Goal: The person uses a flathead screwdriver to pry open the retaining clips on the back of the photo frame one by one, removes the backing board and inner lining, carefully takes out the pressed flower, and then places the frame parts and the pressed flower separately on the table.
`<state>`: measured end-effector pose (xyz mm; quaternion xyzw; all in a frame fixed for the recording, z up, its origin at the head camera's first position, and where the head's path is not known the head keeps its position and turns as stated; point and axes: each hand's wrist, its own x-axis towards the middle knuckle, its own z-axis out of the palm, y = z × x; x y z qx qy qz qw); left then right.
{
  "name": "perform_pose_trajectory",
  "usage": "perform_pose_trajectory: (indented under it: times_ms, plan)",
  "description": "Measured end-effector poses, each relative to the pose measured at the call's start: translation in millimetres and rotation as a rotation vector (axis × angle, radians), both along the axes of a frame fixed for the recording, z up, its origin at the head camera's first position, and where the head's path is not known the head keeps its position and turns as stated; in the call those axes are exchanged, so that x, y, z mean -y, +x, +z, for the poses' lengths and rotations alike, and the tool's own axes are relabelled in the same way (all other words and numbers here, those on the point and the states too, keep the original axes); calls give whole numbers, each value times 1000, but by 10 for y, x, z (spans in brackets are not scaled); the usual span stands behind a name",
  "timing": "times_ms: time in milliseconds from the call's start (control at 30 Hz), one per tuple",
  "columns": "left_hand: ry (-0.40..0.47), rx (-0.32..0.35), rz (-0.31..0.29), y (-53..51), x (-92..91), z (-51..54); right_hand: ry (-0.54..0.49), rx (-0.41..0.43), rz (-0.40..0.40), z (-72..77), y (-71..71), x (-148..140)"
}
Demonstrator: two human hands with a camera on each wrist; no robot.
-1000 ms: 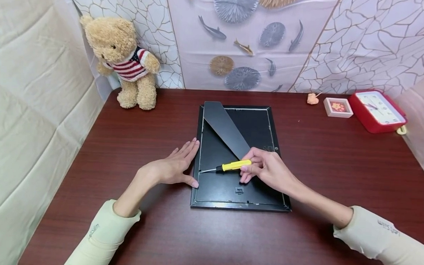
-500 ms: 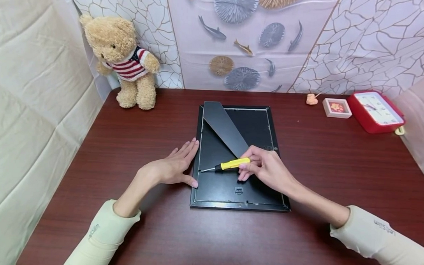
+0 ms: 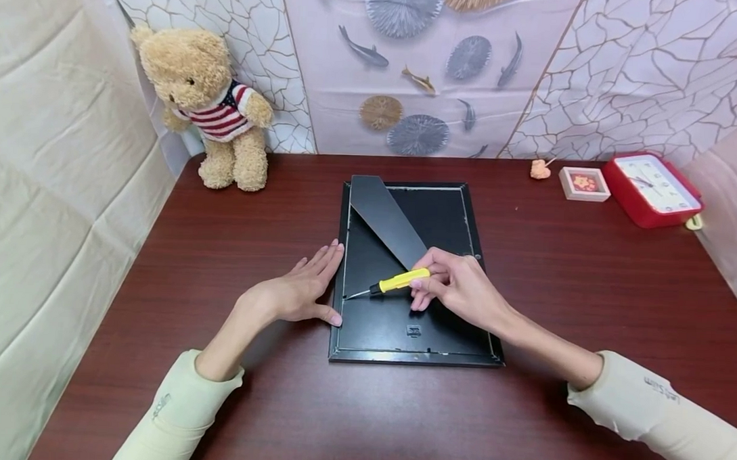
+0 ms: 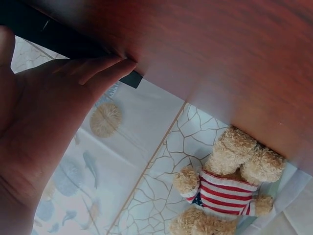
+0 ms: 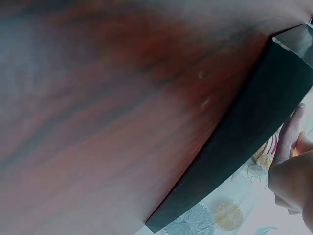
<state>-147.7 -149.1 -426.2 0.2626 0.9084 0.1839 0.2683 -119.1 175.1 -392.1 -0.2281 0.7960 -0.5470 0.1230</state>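
Photo frame (image 3: 415,358) in the head view: back side up on the dark red wood-grain table (image 3: 247,402), near the middle, black backing board (image 3: 377,332) inside the rim. Slanting across the far half of that backing, a flat black stand leg (image 3: 386,214), one end at the far left corner, the other reaching to the right hand (image 3: 464,287). Pinched there between curled fingers and thumb, a small screwdriver (image 3: 397,280) with yellow handle, black collar and thin metal shaft. Shaft pointing left, tip at a small dark tab (image 3: 345,297) by the frame's inner left edge; exact contact too small to tell. Against the outer left edge, the left hand (image 3: 302,288): fingers straight, thumb spread apart from them, nothing gripped. Pale sleeves (image 3: 182,399) on both forearms. At the back left of the table, a teddy bear (image 3: 202,109) in a striped sweater; at the back right, a small pinkish ornament (image 3: 540,169), a little white box frame (image 3: 594,195) and a red clock (image 3: 631,198). Behind, a wall cloth (image 3: 404,75) printed with fish and round leaves.

In the left wrist view: extended fingertips touching the frame's dark edge, teddy bear upside down at lower right.

In the right wrist view: dark frame side running diagonally, right hand partly cut off beyond it, only slivers of yellow between fingers; grip hard to tell from here.
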Motion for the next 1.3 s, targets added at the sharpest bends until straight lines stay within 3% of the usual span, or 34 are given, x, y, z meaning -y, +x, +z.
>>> perform_pose_trajectory:
  times_ms: [167, 433, 700, 1300]
  plan:
    - [-3, 0, -8, -31, 34, -81, 5, -8, 5, 11, -5, 17]
    - [32, -4, -15, 45, 14, 48, -30, 5, 11, 28, -18, 52]
    - [23, -7, -18, -11, 42, -47, -51, 18, 0, 47, -25, 82]
    - [7, -4, -3, 6, 16, -7, -87, -19, 5, 136, -52, 197]
